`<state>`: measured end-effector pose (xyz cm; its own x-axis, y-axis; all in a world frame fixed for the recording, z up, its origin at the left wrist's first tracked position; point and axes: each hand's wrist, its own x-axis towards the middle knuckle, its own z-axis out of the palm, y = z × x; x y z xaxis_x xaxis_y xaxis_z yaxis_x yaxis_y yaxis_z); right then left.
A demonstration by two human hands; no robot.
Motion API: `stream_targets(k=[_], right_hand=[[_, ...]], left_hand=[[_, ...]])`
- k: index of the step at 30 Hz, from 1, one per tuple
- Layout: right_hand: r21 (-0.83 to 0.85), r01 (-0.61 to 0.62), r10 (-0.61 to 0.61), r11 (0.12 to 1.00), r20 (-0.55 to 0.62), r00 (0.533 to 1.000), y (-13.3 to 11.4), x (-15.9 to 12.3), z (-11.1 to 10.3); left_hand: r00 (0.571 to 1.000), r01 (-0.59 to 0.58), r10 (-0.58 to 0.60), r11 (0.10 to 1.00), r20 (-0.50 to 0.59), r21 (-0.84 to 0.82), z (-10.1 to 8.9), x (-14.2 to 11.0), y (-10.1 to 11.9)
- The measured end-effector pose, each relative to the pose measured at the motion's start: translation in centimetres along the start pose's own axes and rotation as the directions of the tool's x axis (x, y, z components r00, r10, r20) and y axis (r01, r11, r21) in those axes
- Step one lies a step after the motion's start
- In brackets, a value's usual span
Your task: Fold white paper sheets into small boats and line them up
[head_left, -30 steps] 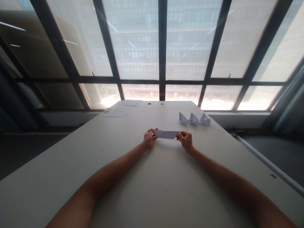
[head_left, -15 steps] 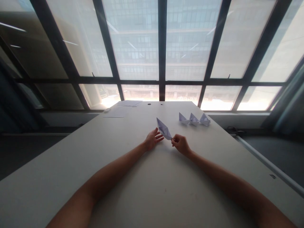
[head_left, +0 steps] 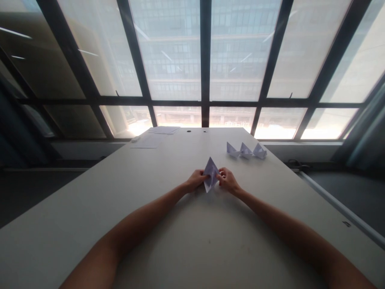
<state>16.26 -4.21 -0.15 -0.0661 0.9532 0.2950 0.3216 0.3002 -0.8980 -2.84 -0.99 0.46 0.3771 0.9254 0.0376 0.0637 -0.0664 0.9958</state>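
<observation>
A folded white paper boat (head_left: 211, 170) is held between my two hands above the middle of the table, one point upward and another toward me. My left hand (head_left: 197, 179) grips its left side, the thumb pressed on the paper. On the right side, my right hand (head_left: 227, 179) pinches it between thumb and fingers. The fingers behind the paper are partly hidden. Farther off to the right, three paper boats (head_left: 246, 151) stand in a row on the white table (head_left: 168, 249), apart from my hands.
Flat sheets of white paper (head_left: 146, 142) lie at the far left of the table, with a small white object (head_left: 135, 139) beside them. Two dark holes show near the far edge. Beyond stand large framed windows, with curtains (head_left: 368, 124) at both sides.
My left hand was spread open beside the boat and has now closed on its left side. The boat has turned from slanting leftward to pointing up, and sits slightly lower.
</observation>
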Motion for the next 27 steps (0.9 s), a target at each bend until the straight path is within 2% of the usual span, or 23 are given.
stream_targets(k=[3,8,11,13,16,21,24,27], right_hand=[[-0.007,-0.09,0.09,0.996,0.088,0.992,0.3,0.2,-0.2],[-0.07,-0.162,0.166,0.984,0.054,0.985,0.8,0.4,-0.7],[-0.065,-0.209,0.214,0.976,0.087,0.973,1.1,0.9,-1.1],[-0.052,-0.278,0.282,0.959,0.108,0.953,1.3,1.7,-1.6],[-0.059,-0.372,0.376,0.926,0.097,0.921,1.4,4.0,-2.8],[-0.085,-0.459,0.461,0.884,-0.003,0.888,1.5,10.6,-4.6],[-0.075,-0.524,0.519,0.849,-0.078,0.852,1.9,14.4,-4.8],[-0.026,-0.565,0.556,0.825,-0.144,0.819,2.9,16.9,-4.2]], left_hand=[[0.997,-0.03,0.021,0.99,0.071,0.136,-0.1,-0.1,0.0],[0.999,0.027,-0.031,0.976,0.013,0.216,-0.5,0.2,-0.4],[0.998,0.065,-0.069,0.969,0.011,0.237,-0.8,0.6,-0.3],[0.99,0.131,-0.137,0.964,0.012,0.233,-0.9,1.4,0.0],[0.973,0.226,-0.232,0.945,-0.007,0.238,-1.0,3.8,0.6],[0.96,0.278,-0.268,0.936,-0.079,0.217,-1.3,10.2,1.7],[0.949,0.297,-0.269,0.938,-0.162,0.182,-1.3,13.9,1.8],[0.93,0.313,-0.274,0.939,-0.244,0.14,-1.1,16.7,1.1]])
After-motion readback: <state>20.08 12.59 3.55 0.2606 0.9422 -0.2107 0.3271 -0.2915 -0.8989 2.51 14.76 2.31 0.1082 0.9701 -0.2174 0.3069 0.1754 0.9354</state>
